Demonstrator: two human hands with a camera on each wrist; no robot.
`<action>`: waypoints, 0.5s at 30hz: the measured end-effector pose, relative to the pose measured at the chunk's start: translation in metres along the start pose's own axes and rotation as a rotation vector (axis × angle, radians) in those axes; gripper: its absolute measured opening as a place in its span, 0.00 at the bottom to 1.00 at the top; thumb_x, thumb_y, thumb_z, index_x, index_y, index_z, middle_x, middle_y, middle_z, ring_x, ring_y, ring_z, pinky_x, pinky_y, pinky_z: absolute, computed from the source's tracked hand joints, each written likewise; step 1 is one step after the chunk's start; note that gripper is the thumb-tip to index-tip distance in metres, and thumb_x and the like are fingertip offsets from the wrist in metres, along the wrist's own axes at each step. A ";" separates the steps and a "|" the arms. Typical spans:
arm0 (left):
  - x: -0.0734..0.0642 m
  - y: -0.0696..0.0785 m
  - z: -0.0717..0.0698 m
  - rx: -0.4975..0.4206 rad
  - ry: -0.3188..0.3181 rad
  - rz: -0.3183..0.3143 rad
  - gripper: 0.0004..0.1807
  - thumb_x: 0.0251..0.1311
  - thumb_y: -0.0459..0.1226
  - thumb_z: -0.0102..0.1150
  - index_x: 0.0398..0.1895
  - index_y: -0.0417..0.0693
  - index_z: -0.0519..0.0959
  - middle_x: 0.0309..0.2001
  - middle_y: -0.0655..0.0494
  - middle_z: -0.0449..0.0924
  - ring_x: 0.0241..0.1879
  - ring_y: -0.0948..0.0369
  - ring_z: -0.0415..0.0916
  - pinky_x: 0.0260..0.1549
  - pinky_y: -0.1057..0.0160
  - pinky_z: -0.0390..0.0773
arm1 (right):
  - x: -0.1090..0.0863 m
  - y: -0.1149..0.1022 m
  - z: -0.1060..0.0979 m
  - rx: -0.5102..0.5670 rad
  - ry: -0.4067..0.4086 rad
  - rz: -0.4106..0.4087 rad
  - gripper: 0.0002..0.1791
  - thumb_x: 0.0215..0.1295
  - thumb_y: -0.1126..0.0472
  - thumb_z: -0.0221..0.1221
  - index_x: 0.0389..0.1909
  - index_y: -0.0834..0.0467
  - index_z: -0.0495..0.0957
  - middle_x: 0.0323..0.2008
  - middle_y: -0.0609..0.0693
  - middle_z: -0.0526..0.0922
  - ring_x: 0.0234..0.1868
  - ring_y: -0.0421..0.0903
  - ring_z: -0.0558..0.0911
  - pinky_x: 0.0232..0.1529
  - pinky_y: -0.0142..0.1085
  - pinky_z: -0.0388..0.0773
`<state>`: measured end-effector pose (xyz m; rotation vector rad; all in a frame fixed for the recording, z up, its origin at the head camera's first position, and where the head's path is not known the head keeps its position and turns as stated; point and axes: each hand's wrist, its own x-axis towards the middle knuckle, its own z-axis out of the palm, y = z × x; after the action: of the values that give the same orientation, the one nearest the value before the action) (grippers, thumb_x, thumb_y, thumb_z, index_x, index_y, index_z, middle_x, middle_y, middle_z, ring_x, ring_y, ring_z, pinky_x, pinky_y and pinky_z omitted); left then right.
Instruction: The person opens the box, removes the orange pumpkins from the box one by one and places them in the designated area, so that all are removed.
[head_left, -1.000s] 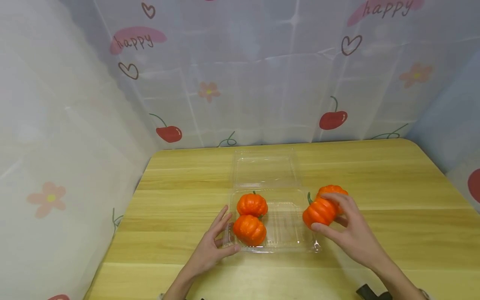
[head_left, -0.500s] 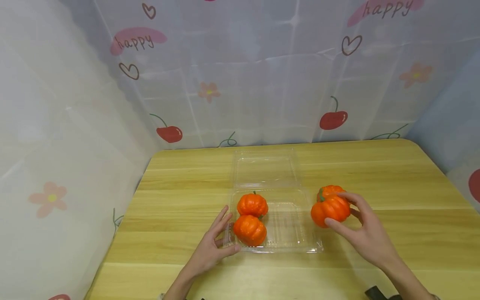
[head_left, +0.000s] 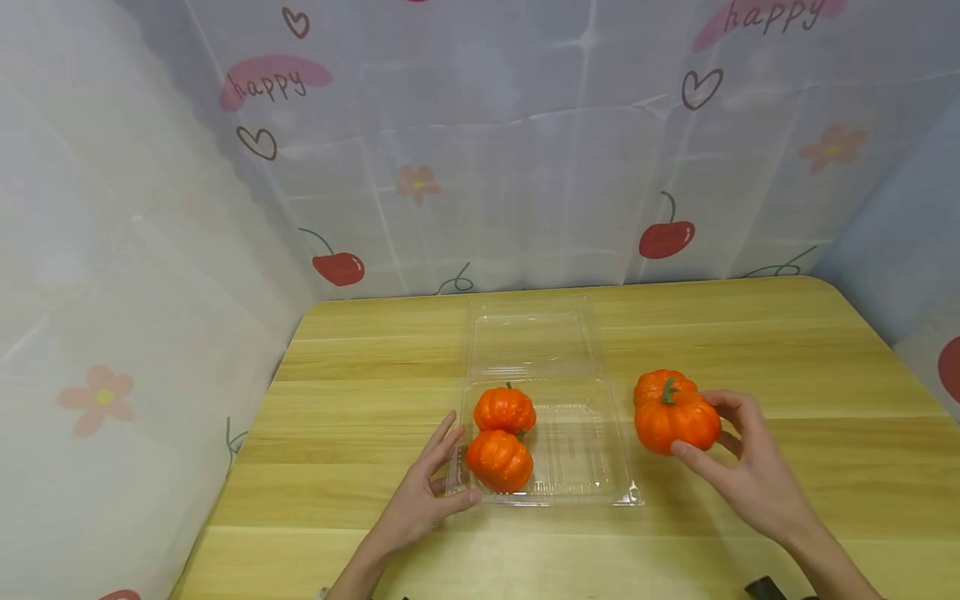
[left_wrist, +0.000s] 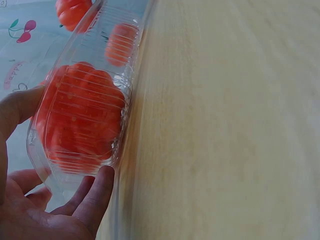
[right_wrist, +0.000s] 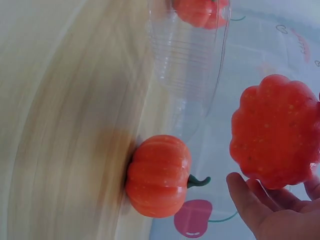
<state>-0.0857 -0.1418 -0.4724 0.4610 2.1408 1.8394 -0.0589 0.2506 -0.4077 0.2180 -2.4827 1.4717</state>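
Note:
My right hand [head_left: 757, 471] holds a small orange pumpkin [head_left: 677, 422] by its right side, thumb in front. Its green stem points up, and the right wrist view shows its underside, raised off the table. Another pumpkin [right_wrist: 159, 176] stands on the table, partly hidden behind the held one in the head view. To the left lies a clear plastic clamshell box [head_left: 573, 450], its lid folded back. Two pumpkins, a rear one [head_left: 505, 409] and a front one [head_left: 500, 461], sit in its left half. My left hand [head_left: 412, 504] touches the box's front left corner with fingers spread.
The wood-grain table [head_left: 360, 367] reaches back to a printed curtain [head_left: 510, 167]. The clear lid [head_left: 532, 342] lies flat behind the box. A dark object [head_left: 765, 588] shows at the bottom edge, below my right wrist.
My right hand has moved to the right, away from the box, with the pumpkin. The pumpkin's stem has turned from leaning left to upright. My left hand has stayed still.

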 end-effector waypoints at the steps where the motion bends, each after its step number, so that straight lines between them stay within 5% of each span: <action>1: 0.000 0.000 0.000 0.001 0.000 0.000 0.49 0.54 0.32 0.72 0.76 0.38 0.54 0.79 0.58 0.36 0.73 0.41 0.47 0.60 0.57 0.71 | 0.000 0.000 0.000 0.002 0.003 -0.007 0.32 0.58 0.71 0.68 0.59 0.67 0.61 0.56 0.51 0.66 0.56 0.35 0.66 0.49 0.15 0.67; 11: 0.000 0.001 0.000 0.006 0.002 0.000 0.49 0.54 0.32 0.72 0.76 0.39 0.55 0.79 0.59 0.36 0.73 0.41 0.46 0.61 0.57 0.70 | 0.001 0.003 -0.008 -0.020 0.025 -0.025 0.38 0.56 0.73 0.68 0.66 0.63 0.61 0.59 0.44 0.66 0.57 0.33 0.65 0.47 0.14 0.68; 15: 0.000 0.001 0.000 0.003 0.001 0.005 0.49 0.54 0.32 0.71 0.76 0.38 0.55 0.79 0.59 0.36 0.73 0.41 0.46 0.61 0.57 0.71 | 0.001 0.004 -0.011 -0.049 0.016 -0.042 0.36 0.57 0.72 0.68 0.67 0.60 0.68 0.61 0.45 0.64 0.56 0.34 0.65 0.46 0.14 0.69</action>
<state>-0.0855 -0.1415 -0.4711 0.4658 2.1450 1.8400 -0.0594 0.2625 -0.4055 0.2468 -2.4824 1.3897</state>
